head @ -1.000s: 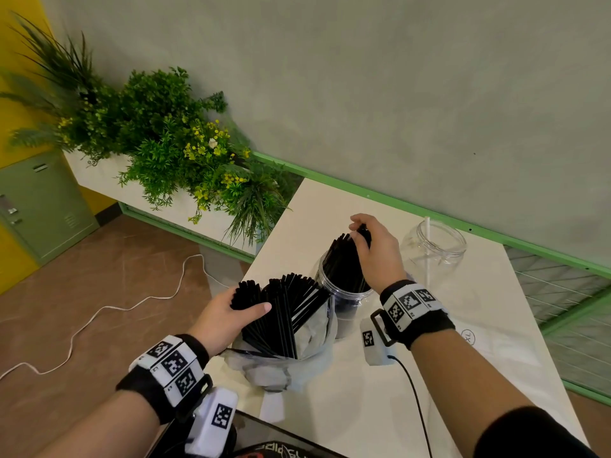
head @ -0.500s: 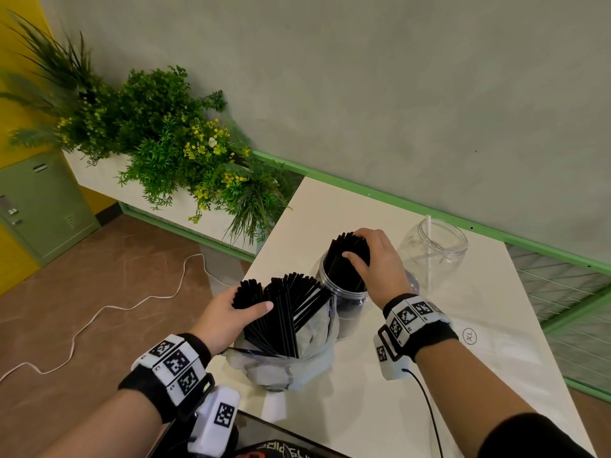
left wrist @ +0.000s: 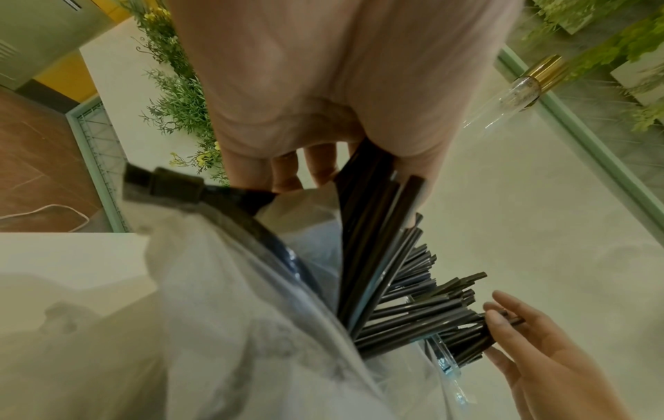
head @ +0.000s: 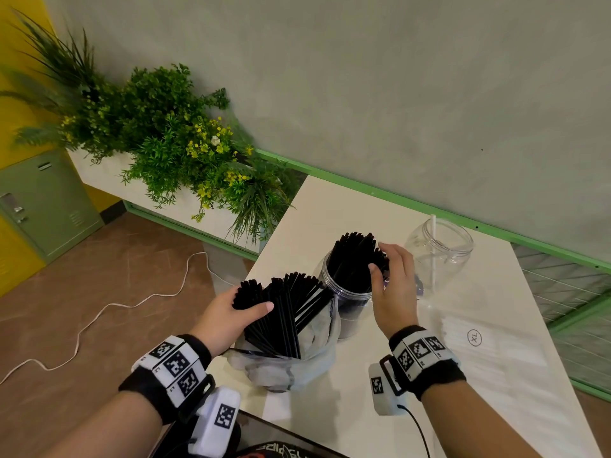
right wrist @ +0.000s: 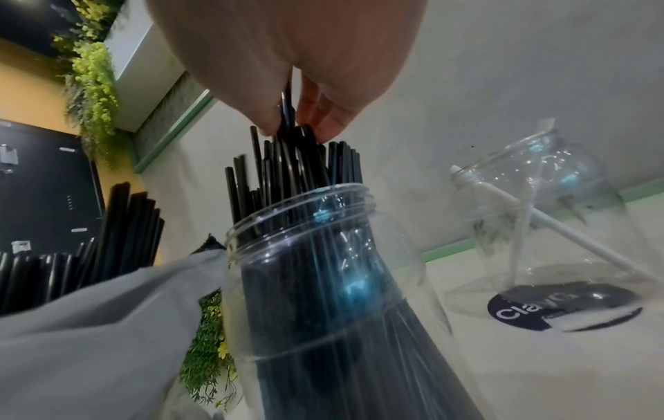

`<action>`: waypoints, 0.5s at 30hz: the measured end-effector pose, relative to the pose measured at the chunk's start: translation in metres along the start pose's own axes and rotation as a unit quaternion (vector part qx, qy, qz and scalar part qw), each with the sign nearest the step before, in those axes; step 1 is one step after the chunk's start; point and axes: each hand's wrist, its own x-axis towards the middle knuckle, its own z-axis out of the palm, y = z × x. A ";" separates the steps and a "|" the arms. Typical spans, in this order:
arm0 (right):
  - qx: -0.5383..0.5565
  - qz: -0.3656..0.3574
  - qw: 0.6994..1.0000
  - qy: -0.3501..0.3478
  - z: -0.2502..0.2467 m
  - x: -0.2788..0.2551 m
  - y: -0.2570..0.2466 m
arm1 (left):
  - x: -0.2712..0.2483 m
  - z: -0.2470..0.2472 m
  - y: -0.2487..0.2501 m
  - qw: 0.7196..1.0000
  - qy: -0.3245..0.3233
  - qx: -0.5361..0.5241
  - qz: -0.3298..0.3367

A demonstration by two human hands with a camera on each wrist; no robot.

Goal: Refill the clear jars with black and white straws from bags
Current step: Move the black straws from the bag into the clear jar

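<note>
The right hand [head: 393, 285] touches the upright black straws [head: 355, 259] in the near jar [head: 344, 292], fingers loosely curved, pinch unclear. The left hand [head: 228, 319] grips the bag's straws [head: 284, 312], just left of that jar.

My head cam looks forward and down from above onto the surface [head: 330, 209], both hands, both jars and the wall behind. My left wrist cam sits very close under the left hand [left wrist: 323, 85], facing along it into the bag [left wrist: 233, 326]. My right wrist cam sits low beside the full jar [right wrist: 323, 284], looking up at the right hand [right wrist: 287, 56]. All three share the black straws [head: 357, 259].
</note>
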 end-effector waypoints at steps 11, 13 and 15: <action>0.073 0.068 0.994 0.038 -0.010 0.014 -0.002 | 0.000 0.000 0.000 1.000 0.004 0.013 0.006; 0.013 0.027 1.000 -0.008 -0.008 0.013 0.002 | 0.000 0.001 0.001 1.000 0.004 0.011 0.008; -0.014 -0.008 0.999 -0.030 -0.005 0.008 0.006 | 0.000 0.001 0.001 1.000 0.005 0.008 0.010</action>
